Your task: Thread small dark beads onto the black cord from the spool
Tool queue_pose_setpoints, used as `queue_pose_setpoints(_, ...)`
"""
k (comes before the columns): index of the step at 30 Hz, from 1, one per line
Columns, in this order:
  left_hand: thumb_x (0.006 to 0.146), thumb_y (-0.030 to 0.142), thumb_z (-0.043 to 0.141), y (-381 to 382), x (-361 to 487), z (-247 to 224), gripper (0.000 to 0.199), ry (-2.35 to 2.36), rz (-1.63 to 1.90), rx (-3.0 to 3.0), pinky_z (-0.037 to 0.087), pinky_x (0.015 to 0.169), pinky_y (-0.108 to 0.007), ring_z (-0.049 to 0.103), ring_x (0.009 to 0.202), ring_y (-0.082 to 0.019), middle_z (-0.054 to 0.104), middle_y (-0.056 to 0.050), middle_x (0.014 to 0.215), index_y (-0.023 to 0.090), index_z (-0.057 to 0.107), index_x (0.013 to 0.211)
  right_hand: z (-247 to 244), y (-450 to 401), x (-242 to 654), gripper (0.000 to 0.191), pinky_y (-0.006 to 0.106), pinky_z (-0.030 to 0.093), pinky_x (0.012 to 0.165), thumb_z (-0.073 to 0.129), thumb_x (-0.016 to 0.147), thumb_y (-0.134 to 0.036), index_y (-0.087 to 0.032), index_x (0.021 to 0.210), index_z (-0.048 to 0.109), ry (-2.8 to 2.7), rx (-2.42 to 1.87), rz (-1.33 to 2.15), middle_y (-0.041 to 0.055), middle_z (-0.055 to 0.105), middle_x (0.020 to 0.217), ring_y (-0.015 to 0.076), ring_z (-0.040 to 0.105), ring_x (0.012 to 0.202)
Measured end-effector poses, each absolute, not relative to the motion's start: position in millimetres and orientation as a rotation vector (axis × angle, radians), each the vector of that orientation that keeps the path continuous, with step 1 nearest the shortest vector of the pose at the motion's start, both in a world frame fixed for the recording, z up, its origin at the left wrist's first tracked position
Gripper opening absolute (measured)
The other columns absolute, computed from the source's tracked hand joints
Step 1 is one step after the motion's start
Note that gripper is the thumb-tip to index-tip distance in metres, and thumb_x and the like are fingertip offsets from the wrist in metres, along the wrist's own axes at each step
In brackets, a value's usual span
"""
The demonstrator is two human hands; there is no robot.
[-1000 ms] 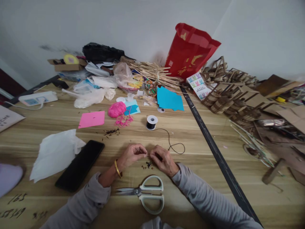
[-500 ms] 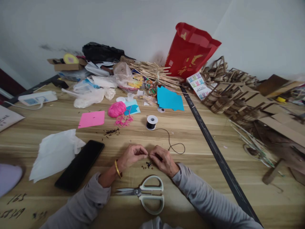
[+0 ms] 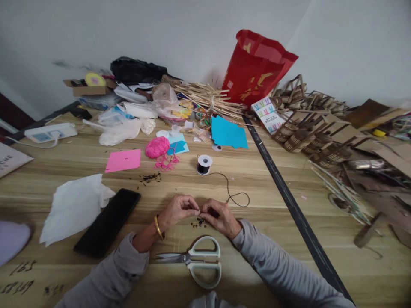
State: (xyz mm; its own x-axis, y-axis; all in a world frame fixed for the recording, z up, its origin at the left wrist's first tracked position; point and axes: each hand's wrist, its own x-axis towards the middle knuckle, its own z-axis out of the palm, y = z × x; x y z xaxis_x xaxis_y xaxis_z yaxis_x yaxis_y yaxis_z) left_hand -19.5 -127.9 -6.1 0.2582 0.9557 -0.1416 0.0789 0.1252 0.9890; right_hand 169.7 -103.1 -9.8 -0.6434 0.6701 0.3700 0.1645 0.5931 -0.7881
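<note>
My left hand (image 3: 180,208), a gold bangle at its wrist, pinches with thumb and forefinger; what lies in the pinch is too small to make out. Its fingertips meet those of my right hand (image 3: 220,216), which is closed in a pinch on thin black cord. The cord (image 3: 228,184) runs from a white-flanged spool (image 3: 204,164), loops on the table and passes behind my right hand. Just below the fingertips lie several small dark and brownish beads (image 3: 201,222). Nearer to me, scissors (image 3: 202,260) with pale handles lie flat, blades pointing left.
A black phone (image 3: 107,223) and white tissue (image 3: 73,207) lie left. Beyond are short dark pieces (image 3: 150,177), a pink sheet (image 3: 123,160), pink yarn (image 3: 157,147) and blue paper (image 3: 229,131). Woven baskets (image 3: 298,139) stand right, past a black strip (image 3: 282,194); a red bag (image 3: 257,68) stands behind.
My right hand's fingers have shifted slightly down and left, so both hands' fingertips now meet. The short dark strand seen between them before is hidden. The spool and scissors have stayed put.
</note>
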Motion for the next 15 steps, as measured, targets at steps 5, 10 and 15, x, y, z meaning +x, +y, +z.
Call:
queue_pose_setpoints(5, 0.064, 0.024, 0.071, -127.0, -19.9, -7.7, 0.015, 1.132, 0.888, 1.287, 0.044, 0.059, -0.023, 0.057, 0.059, -0.012, 0.066, -0.002, 0.063, 0.011, 0.064, 0.065, -7.2, -102.8, 168.8, 0.016, 0.021, 0.043, 0.054, 0.055, 0.085, -0.031, -0.015, 0.083, 0.057, -2.150, -0.630, 0.966, 0.0029, 0.057, 0.071, 0.0109, 0.052, 0.060)
queue_pose_setpoints(10, 0.068, 0.024, 0.067, -127.7, -19.1, -3.8, 0.013, 1.143, 0.855, 1.348, 0.041, 0.059, -0.022, 0.054, 0.060, -0.012, 0.064, -0.001, 0.063, 0.011, 0.065, 0.067, -7.6, -100.5, 168.8, 0.011, 0.025, 0.043, 0.061, 0.053, 0.087, -0.026, -0.016, 0.087, 0.057, -2.194, -0.574, 0.914, 0.0043, 0.056, 0.075, 0.0138, 0.052, 0.068)
queue_pose_setpoints(15, 0.069, 0.022, 0.064, -127.0, -19.5, 0.2, 0.010, 1.126, 0.890, 1.340, 0.041, 0.062, -0.022, 0.053, 0.063, -0.012, 0.062, -0.001, 0.065, 0.012, 0.064, 0.067, -8.3, -100.5, 168.1, 0.006, 0.026, 0.042, 0.062, 0.053, 0.085, -0.022, -0.017, 0.082, 0.054, -2.197, -0.593, 0.869, 0.0043, 0.054, 0.075, 0.0145, 0.051, 0.069)
